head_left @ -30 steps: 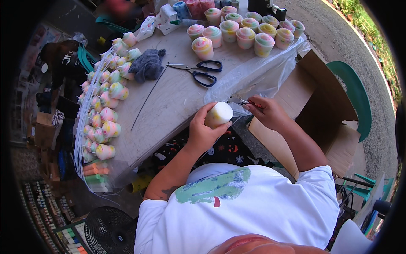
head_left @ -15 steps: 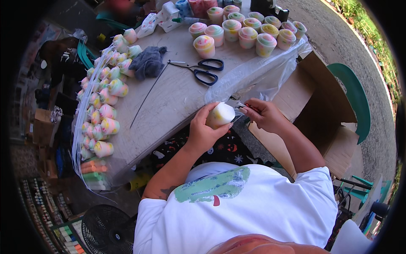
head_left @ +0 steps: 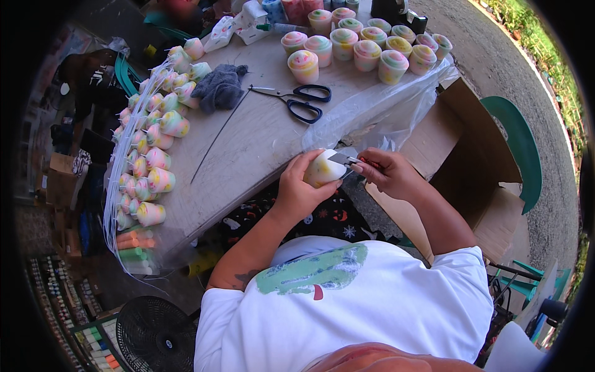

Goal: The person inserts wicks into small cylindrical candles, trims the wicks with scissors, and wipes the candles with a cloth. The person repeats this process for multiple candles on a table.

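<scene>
My left hand (head_left: 296,185) is wrapped round a white candle (head_left: 319,172) with yellow and pink patches, held tilted over the table's near edge. My right hand (head_left: 390,172) grips a knife (head_left: 339,159) with a flat grey blade; a bit of red shows at its handle. The blade lies against or just over the candle's pale end; I cannot tell if it cuts in. Beyond my hands, dark-handled scissors (head_left: 283,95) lie spread on the table (head_left: 248,152), beside a thin dark rod (head_left: 218,136) and a grey cloth (head_left: 220,90).
Along the table's left side lie many multicoloured candles (head_left: 162,180) with long white wicks (head_left: 113,204). Candles in cups (head_left: 344,43) stand at the back right. Clear plastic (head_left: 365,115) drapes over the right edge, beside an opened cardboard box (head_left: 477,133). A black fan (head_left: 149,335) stands lower left.
My right hand has turned the knife so its flat blade shows and has come across onto the candle's pale end. The left hand keeps hold of the candle, slightly turned.
</scene>
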{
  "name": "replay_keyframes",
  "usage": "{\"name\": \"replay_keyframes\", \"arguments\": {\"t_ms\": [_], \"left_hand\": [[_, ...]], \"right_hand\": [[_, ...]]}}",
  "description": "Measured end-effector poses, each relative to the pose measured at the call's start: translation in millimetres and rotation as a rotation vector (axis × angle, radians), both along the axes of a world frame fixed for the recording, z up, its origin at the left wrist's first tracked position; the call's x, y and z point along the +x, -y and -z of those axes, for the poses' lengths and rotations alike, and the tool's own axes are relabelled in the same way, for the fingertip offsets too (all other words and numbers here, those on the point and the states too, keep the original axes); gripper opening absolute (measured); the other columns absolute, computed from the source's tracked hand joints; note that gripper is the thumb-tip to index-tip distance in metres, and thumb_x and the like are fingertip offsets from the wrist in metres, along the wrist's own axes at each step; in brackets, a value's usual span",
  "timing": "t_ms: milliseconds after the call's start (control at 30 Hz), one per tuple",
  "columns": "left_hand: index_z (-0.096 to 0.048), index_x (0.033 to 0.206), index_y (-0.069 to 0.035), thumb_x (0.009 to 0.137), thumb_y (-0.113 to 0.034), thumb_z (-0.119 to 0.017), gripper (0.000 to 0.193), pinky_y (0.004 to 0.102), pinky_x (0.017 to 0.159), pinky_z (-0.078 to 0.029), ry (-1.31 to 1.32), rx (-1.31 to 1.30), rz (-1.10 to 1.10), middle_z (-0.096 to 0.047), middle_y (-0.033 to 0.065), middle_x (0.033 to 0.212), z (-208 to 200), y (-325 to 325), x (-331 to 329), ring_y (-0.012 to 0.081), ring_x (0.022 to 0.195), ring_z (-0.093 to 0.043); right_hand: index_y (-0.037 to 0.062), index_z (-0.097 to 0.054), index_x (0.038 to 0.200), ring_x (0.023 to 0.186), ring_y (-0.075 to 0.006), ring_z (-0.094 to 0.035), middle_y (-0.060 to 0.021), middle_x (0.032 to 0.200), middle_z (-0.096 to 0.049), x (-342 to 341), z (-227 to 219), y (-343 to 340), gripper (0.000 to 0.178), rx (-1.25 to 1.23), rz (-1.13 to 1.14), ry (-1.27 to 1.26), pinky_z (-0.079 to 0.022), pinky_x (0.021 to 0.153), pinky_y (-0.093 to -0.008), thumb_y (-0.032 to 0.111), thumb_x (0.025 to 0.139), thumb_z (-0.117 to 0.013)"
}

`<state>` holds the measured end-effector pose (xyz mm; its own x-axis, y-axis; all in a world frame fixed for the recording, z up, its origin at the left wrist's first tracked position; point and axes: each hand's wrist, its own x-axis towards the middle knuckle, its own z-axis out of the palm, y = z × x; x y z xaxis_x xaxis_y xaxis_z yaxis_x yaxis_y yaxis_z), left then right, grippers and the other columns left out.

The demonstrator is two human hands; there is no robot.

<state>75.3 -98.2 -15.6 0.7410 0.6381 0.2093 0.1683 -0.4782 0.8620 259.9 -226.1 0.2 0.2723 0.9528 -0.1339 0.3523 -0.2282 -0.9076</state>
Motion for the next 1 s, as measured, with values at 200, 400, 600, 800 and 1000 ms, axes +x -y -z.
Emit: {"name": "replay_keyframes", "arguments": {"t_ms": [200,400,600,800,1000], "left_hand": [[-0.057,0.114,-0.005,0.064,-0.015,-0.082,0.057,0.0414,0.086,-0.047,0.018,0.121,0.031,-0.061,0.0141,0.104,2.7,1.3,-0.2,0.0318,0.097,-0.06],[-0.058,0.113,-0.006,0.061,-0.015,-0.081,0.057,0.0423,0.086,-0.046,-0.019,0.353,0.002,-0.06,0.0132,0.105,6.3,-3.5,-1.2,0.0326,0.097,-0.059],[-0.058,0.111,-0.007,0.06,-0.014,-0.081,0.057,0.0436,0.089,-0.044,-0.065,0.42,0.013,-0.06,0.0125,0.105,5.0,-2.6,-2.6,0.0329,0.098,-0.058],[-0.057,0.11,-0.007,0.06,-0.014,-0.081,0.057,0.0443,0.09,-0.043,-0.038,0.446,0.017,-0.061,0.0121,0.106,8.0,-6.1,-3.7,0.0329,0.098,-0.058],[-0.057,0.11,-0.006,0.059,-0.014,-0.081,0.057,0.044,0.089,-0.043,0.0,0.436,0.015,-0.061,0.0122,0.105,6.9,-5.8,-3.9,0.0328,0.098,-0.058]], "right_hand": [[0.0039,-0.061,0.098,0.061,-0.021,-0.052,-0.0119,0.069,-0.058,5.8,10.2,-7.8,0.024,-0.004,0.078,0.162,-0.043,0.06,-0.032,0.027,0.091,-0.064],[0.0,-0.06,0.096,0.059,-0.0147,-0.043,-0.0064,0.064,-0.05,6.8,-6.3,1.8,0.02,0.119,-0.148,0.233,-0.04,0.056,-0.0302,0.02,0.093,-0.063],[0.0012,-0.061,0.094,0.059,-0.0167,-0.041,-0.0091,0.064,-0.049,15.6,-11.3,-6.2,0.02,0.0,-0.025,0.288,-0.039,0.057,-0.0318,0.021,0.092,-0.064],[0.0039,-0.061,0.092,0.054,-0.0213,-0.045,-0.0102,0.061,-0.052,17.5,1.6,-16.4,0.026,0.015,-0.034,0.274,-0.04,0.054,-0.0345,0.03,0.091,-0.063],[0.0026,-0.06,0.092,0.055,-0.0094,-0.04,-0.0011,0.059,-0.04,10.8,-2.4,-15.2,0.028,-0.086,-0.024,0.025,-0.036,0.051,-0.0294,0.03,0.093,-0.061]]}}
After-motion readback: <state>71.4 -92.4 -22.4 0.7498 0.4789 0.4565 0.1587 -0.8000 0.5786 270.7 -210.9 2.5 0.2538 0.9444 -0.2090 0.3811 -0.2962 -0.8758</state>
